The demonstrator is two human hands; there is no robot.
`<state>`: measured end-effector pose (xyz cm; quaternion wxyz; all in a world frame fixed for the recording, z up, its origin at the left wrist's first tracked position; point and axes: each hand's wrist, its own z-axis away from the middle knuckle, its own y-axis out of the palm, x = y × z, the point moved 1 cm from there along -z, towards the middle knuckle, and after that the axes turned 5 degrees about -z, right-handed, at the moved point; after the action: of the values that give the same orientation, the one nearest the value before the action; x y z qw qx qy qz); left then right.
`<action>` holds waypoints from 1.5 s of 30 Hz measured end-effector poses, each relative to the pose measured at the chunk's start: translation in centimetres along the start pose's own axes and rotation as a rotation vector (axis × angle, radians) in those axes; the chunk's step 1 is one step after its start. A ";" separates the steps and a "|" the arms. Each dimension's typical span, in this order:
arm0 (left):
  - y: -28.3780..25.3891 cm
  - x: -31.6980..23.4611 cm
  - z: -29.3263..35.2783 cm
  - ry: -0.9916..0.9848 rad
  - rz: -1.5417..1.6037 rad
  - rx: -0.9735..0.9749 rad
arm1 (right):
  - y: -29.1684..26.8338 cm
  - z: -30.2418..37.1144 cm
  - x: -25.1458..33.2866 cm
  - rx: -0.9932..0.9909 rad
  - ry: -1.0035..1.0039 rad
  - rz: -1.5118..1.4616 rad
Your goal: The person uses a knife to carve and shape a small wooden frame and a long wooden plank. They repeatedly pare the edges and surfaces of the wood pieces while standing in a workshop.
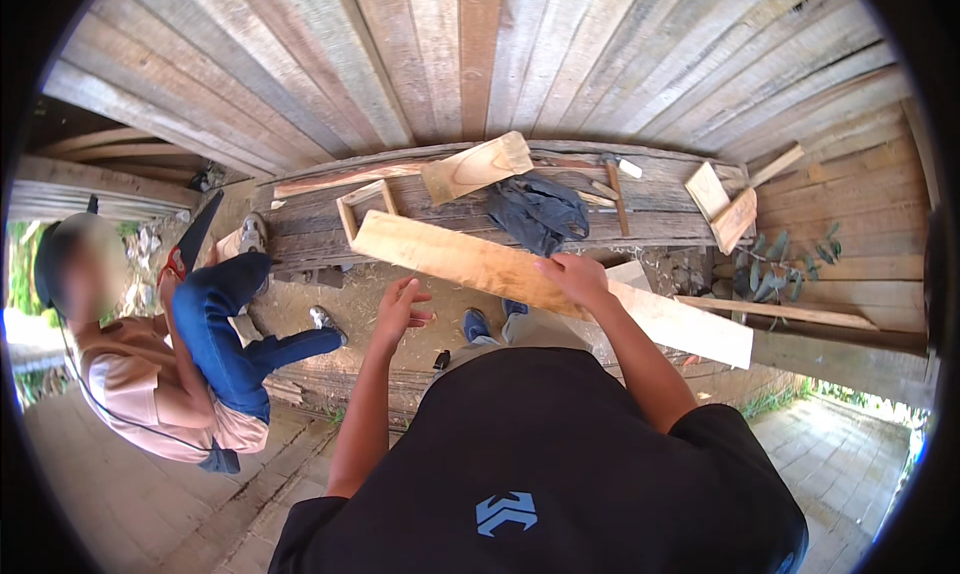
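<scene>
A long pale wooden board [470,261] slants across in front of me, its left end over the front of the bench and its right end lower, out to the right. My right hand [573,280] grips it near the middle, fingers over its upper edge. Just below the board's left part, my left hand [402,309] is raised with its fingers apart and nothing in it. A small wooden frame [370,204] lies on the bench behind the board's left end. Beside it are a short wood block [478,168] and a crumpled dark cloth [540,212].
The weathered plank bench [655,214] stands against a plank wall [480,64]. A hammer [617,196] lies on it, with wood offcuts [722,206] at its right end. On the left, a seated person [150,374] holds a handsaw [190,242]. A leafy twig [790,264] is at right.
</scene>
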<state>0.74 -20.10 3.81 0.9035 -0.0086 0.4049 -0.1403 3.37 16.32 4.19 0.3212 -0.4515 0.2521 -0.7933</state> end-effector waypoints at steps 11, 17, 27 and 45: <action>6.7 -2.7 3.4 0.106 -0.204 0.345 | 0.7 0.9 -1.1 0.051 -0.143 0.074; 10.3 -5.7 3.6 0.360 -0.097 0.251 | -0.1 1.8 1.0 0.173 -0.162 0.105; 11.4 -7.8 1.5 0.350 -0.208 0.275 | -1.3 2.8 2.0 0.237 -0.133 0.144; 12.8 -5.9 1.3 0.322 -0.408 0.079 | -1.4 4.8 -10.9 -0.062 0.097 -0.109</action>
<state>1.18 -6.40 7.33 0.7801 -0.0323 0.5274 -0.3350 11.38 24.81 1.35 0.2511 -0.4353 0.2668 -0.8224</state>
